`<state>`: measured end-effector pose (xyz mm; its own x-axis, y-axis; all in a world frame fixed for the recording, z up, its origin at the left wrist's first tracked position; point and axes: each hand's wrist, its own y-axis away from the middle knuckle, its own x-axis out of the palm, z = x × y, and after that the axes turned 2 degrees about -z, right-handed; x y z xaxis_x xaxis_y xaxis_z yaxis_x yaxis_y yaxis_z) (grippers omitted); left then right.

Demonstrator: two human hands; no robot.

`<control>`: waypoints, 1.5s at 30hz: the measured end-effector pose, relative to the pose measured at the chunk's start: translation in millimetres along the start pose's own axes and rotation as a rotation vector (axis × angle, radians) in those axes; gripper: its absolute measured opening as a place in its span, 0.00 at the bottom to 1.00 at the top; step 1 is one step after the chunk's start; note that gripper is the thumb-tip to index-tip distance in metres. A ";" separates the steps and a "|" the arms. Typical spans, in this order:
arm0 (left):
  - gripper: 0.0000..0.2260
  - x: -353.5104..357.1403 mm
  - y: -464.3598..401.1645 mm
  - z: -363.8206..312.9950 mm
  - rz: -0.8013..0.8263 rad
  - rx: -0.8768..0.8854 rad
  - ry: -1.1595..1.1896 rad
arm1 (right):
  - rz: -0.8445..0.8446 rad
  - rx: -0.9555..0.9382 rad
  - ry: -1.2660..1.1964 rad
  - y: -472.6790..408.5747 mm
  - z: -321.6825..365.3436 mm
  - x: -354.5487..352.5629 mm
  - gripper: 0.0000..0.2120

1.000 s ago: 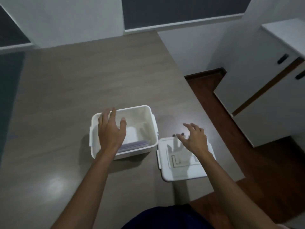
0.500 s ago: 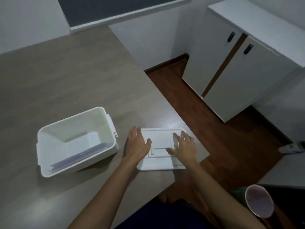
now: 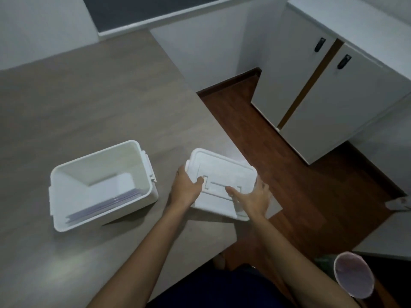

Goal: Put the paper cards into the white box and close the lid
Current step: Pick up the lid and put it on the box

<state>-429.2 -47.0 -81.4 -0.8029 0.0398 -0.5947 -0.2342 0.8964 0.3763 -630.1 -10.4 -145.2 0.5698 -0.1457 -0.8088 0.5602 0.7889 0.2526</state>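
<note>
The white box (image 3: 73,221) stands open on the wooden table, left of my hands. Pale purple paper cards (image 3: 104,205) lie flat on its bottom. The white lid (image 3: 222,168) is to the right of the box, lifted and tilted above the table's right corner. My left hand (image 3: 185,190) grips the lid's left edge, thumb on top. My right hand (image 3: 253,200) holds its near right side, thumb on the recessed handle.
The table's (image 3: 100,107) right edge runs diagonally just behind the lid, with dark wood floor (image 3: 289,185) beyond. A white cabinet (image 3: 333,92) stands at the far right. A bin with a pale liner (image 3: 353,276) sits low right.
Both hands have closed on the lid and raised it off the table, tilting it. A second ago my left hand was over the box; it moved right to the lid.
</note>
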 end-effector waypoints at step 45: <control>0.13 -277.4 -13.9 189.7 -0.533 -0.255 0.511 | 0.174 -0.536 -0.117 119.5 285.4 118.2 0.43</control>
<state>-99.3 13.2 -56.5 -0.6851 -0.6312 -0.3636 -0.7282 0.6060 0.3201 -324.2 -103.7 -59.1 0.7062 -0.0278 -0.7075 0.0866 0.9951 0.0473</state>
